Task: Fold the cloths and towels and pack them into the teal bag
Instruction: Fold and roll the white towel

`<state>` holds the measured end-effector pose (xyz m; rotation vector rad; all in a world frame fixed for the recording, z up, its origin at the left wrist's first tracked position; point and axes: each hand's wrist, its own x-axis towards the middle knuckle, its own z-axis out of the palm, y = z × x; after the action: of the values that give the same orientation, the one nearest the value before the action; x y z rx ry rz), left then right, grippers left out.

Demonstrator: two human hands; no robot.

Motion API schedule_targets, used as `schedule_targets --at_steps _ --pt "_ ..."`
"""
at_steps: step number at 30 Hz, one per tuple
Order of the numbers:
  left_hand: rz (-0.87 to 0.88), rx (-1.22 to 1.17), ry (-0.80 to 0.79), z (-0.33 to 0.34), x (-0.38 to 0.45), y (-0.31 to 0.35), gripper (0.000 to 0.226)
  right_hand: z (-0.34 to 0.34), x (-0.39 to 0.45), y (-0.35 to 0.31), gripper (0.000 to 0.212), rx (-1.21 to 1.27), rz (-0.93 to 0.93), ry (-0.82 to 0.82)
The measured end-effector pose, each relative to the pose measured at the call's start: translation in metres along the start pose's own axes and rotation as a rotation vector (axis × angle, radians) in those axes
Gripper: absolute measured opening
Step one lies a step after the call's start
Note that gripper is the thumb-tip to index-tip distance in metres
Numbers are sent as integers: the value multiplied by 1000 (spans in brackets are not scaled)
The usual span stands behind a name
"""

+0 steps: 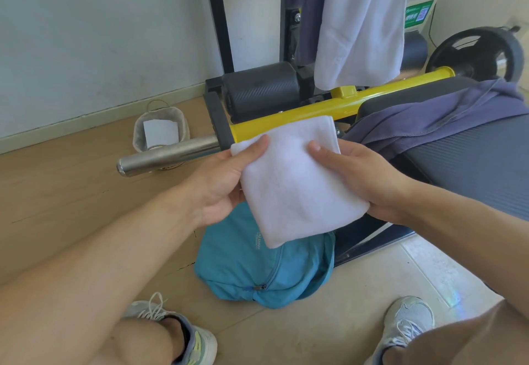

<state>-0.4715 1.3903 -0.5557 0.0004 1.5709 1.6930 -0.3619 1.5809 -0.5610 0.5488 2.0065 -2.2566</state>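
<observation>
A folded white towel (294, 184) is held up in the air between both hands. My left hand (220, 181) grips its left edge, thumb on top. My right hand (363, 178) grips its right edge, thumb laid across the top. Directly below the towel, the teal bag (257, 267) lies on the floor between my feet, its zipper pull near the front. A purple-grey cloth (435, 118) is draped over the padded bench at the right. A larger white cloth (360, 24) hangs from the machine frame behind, with a dark purple cloth (310, 7) beside it.
A gym machine with a yellow bar (315, 110), steel sleeve (169, 156) and black weight plate (475, 53) stands just behind the towel. The grey bench pad (481, 158) fills the right side. A small lined basket (160, 130) sits by the wall. My shoes (194, 339) flank the bag.
</observation>
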Motion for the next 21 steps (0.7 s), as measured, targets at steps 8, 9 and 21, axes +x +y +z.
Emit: schedule_targets --at_steps 8,9,21 --pt "-89 31 -15 17 -5 -21 46 6 3 5 35 -41 -32 83" --pt "-44 82 63 18 -4 -23 42 7 3 5 34 -55 -23 90" --pt "-118 95 102 18 3 -35 40 21 6 9 60 -961 -26 299"
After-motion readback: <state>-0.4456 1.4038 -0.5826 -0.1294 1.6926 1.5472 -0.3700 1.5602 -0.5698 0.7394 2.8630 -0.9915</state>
